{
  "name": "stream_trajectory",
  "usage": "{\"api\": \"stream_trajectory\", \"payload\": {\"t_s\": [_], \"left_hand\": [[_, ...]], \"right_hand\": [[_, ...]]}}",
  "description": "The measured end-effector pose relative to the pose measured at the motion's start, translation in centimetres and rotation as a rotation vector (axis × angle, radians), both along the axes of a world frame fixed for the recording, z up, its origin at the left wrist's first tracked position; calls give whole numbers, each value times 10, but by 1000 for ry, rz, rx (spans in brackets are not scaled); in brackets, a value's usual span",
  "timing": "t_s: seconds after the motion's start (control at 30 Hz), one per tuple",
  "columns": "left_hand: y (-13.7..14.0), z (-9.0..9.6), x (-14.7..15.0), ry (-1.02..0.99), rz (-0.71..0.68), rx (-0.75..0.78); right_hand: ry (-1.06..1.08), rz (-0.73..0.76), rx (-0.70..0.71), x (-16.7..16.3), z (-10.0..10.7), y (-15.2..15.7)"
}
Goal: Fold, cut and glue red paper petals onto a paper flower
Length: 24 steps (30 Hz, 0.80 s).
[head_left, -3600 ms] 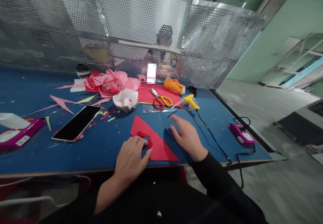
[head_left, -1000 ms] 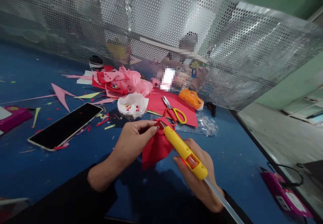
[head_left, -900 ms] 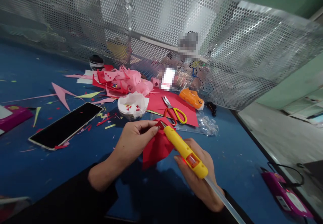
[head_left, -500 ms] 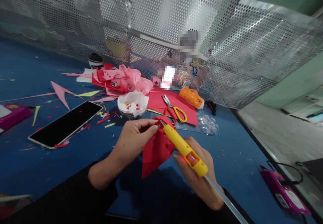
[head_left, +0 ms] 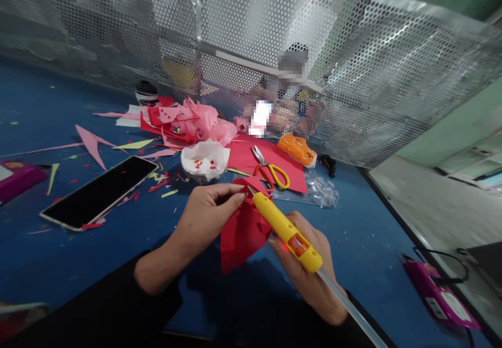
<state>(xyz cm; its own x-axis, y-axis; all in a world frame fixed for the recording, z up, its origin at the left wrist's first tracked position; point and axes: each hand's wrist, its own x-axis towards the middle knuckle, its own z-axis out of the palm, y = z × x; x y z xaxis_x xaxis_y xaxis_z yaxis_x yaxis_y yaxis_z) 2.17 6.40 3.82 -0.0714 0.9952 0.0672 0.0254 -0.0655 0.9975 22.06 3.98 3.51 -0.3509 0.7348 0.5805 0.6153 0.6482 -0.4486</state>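
My left hand pinches the upper left part of a folded red paper piece between thumb and fingers, above the blue table. In my right hand is a yellow glue gun, its handle wrapped by the fingers and mostly hidden. A clear glue stick sticks out of its rear, and an orange-red light shows in its side window. The metal nozzle points at the red paper, close to my left thumb; whether it touches cannot be made out.
Beyond my hands lie scissors on red paper sheets, a paper-lined bowl with small red bits, and an orange packet. A phone and pink paper scraps are leftward. A purple power strip sits right; a perforated metal screen stands behind.
The view has shifted very slightly. Both hands, the red paper and the glue gun keep nearly the same position, with the nozzle still by my left thumb.
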Motion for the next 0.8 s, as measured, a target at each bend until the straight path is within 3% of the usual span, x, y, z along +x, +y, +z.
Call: {"api": "stream_trajectory", "payload": {"t_s": [0.8], "left_hand": [[-3,1,-1,1,-3,-15]], "right_hand": [[-27,-35,26,1,-3,0]]}}
